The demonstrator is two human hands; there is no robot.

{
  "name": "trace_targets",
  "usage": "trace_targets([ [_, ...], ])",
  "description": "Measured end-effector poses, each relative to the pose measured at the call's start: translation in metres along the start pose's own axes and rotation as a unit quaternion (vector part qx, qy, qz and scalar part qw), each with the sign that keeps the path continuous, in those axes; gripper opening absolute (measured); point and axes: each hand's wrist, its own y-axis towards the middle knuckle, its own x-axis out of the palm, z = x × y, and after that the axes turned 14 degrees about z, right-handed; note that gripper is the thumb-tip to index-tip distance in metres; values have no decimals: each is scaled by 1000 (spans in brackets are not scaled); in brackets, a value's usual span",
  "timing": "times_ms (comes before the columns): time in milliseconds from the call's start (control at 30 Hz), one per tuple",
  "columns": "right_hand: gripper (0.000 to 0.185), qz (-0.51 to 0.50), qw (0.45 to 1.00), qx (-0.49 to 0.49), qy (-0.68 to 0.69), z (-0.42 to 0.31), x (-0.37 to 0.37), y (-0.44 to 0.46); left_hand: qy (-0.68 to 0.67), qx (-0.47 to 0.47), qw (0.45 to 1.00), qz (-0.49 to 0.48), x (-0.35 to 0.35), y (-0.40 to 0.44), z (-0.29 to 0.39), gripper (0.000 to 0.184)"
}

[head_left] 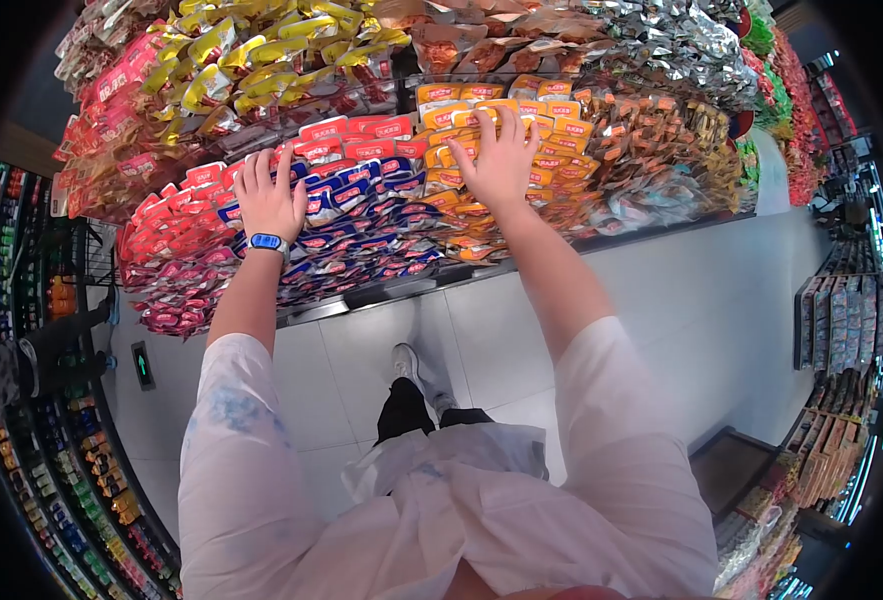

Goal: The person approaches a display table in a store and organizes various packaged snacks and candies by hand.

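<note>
My left hand (269, 203), with a blue-faced band on its wrist, lies palm down over rows of small packets. Its fingers are spread across red packets (176, 225) and blue packets (351, 200). To the right, my right hand (501, 160) rests with fingers apart on orange-yellow packets (561, 150). Neither hand is closed around a packet. What lies directly under the palms is hidden. More red-topped packets (393, 127) stand in rows between the two hands.
Yellow packets (281, 50) and brown packets (661, 130) fill the display behind and to the right. A dark metal edge (361, 297) borders the display above the tiled floor (501, 335). Stocked shelves (61, 470) stand at left; another person is at the far left.
</note>
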Motion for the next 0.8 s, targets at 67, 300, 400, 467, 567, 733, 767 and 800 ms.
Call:
trace_targets([
  [67,58,14,1000,14,24,-1,-1,1,10,7,1000,-2,-1,1,0,65],
  [300,61,-34,999,-18,-33,0,-7,4,3,-1,999,-43,-5,3,-1,75],
  [400,59,-36,999,-10,-33,-3,-4,4,-8,-10,999,-53,-9,5,-1,73],
  [467,57,-46,998,-11,-28,-4,-7,5,-12,-19,999,-49,-9,6,1,70],
  [567,57,-62,998,-4,-28,-3,-10,5,-38,-32,997,-54,-9,5,-1,69],
  [733,60,-58,998,-6,-12,-4,-8,8,-46,-35,994,-88,-12,10,-2,75],
  [767,62,-55,998,-12,-13,-4,-9,9,-53,-26,995,-85,-12,11,-4,76],
  [800,62,-55,998,-14,-13,-4,-9,10,-59,-18,995,-82,-11,10,-5,77],
])
